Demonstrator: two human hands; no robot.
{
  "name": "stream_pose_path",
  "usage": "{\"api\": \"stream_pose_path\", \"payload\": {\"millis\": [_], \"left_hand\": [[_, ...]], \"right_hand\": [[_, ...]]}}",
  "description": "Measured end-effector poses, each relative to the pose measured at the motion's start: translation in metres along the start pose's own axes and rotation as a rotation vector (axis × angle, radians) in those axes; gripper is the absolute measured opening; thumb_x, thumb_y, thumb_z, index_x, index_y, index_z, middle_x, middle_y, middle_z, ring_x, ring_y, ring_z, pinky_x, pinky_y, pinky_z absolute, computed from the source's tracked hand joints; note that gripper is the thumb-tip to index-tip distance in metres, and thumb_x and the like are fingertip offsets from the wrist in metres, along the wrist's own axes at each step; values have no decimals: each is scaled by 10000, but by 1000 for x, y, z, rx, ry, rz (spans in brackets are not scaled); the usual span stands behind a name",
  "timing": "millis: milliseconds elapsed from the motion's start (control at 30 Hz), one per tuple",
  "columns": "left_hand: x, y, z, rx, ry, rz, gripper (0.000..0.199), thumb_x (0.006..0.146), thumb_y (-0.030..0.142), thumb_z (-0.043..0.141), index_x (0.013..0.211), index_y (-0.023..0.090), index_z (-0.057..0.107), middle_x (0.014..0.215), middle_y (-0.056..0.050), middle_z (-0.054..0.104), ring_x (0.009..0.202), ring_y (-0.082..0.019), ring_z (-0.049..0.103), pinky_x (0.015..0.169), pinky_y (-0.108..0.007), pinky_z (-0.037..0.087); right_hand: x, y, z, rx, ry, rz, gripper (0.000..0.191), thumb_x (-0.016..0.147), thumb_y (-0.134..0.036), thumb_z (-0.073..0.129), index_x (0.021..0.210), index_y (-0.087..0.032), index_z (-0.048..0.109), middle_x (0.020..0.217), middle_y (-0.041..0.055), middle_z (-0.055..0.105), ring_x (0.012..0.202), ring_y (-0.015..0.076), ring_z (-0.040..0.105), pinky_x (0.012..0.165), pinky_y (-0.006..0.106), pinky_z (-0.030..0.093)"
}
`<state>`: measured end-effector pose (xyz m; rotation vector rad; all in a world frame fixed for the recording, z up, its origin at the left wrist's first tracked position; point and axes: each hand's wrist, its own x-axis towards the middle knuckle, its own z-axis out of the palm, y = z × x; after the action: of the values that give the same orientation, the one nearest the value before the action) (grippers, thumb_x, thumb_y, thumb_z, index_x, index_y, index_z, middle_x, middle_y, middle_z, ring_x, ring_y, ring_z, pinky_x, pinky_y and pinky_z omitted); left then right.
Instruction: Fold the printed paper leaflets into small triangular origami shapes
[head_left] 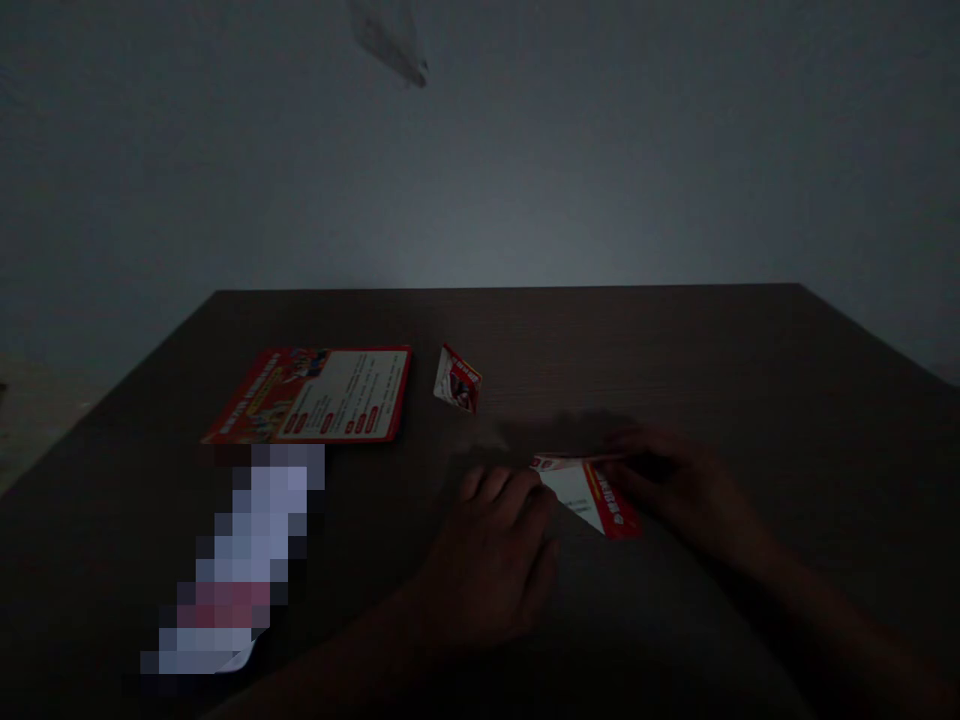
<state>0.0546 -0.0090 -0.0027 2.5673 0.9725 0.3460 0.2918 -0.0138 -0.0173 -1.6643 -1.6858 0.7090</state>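
A red and white printed paper (589,495), partly folded, lies on the dark table between my hands. My right hand (679,490) pinches its upper right edge between thumb and fingers. On the paper's left corner rests my left hand (499,550), its fingers curled and close together; what the fingertips press is partly hidden. Beyond my left hand stands a small folded red and white paper piece (458,380), touched by neither hand.
A stack of red and white printed sheets (337,395) lies at the left of the table (637,340). Nearer, at the lower left, is a pixelated long light object (251,560). A pale wall (525,150) rises behind the table's far edge.
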Motion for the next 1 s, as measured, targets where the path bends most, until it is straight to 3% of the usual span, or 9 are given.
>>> {"api": "stream_pose_path", "payload": {"millis": [167,333,600,867,1000], "left_hand": [[1,-8,2,-113,140,-57,159,890,259,441,970,179,552,1009,-65,585,954,-216,498,867,-401,356],[4,-17,5,-134,297,-223,51,859,231,487,831,188,484,878,-45,574,858,-205,515,797,-388,391],[5,-19,9,-244,424,-395,238,799,241,559,1009,192,458,987,-68,552,917,-224,529,798,-395,437],[5,-25,14,-346,429,-344,320,793,200,554,1085,208,422,1012,-50,603,978,-221,550,861,-402,421],[4,-26,14,-327,422,-320,286,755,178,597,1012,208,475,1043,-46,591,981,-220,540,850,-397,423]], "right_hand": [[-2,0,4,89,-20,43,172,782,-357,631,853,-207,672,912,56,710,837,219,662,760,346,519],[-2,-5,3,108,-10,104,211,754,-383,650,841,-195,690,881,64,728,808,230,675,736,349,532],[-3,-12,3,250,-16,158,265,702,-433,692,797,-186,692,829,69,736,758,238,687,677,350,558],[-5,-11,2,331,-33,135,219,691,-396,716,762,-191,683,822,54,734,746,208,686,670,312,565],[-5,-13,3,344,-43,140,217,698,-395,713,754,-187,687,797,56,734,735,208,687,660,309,568]]}}
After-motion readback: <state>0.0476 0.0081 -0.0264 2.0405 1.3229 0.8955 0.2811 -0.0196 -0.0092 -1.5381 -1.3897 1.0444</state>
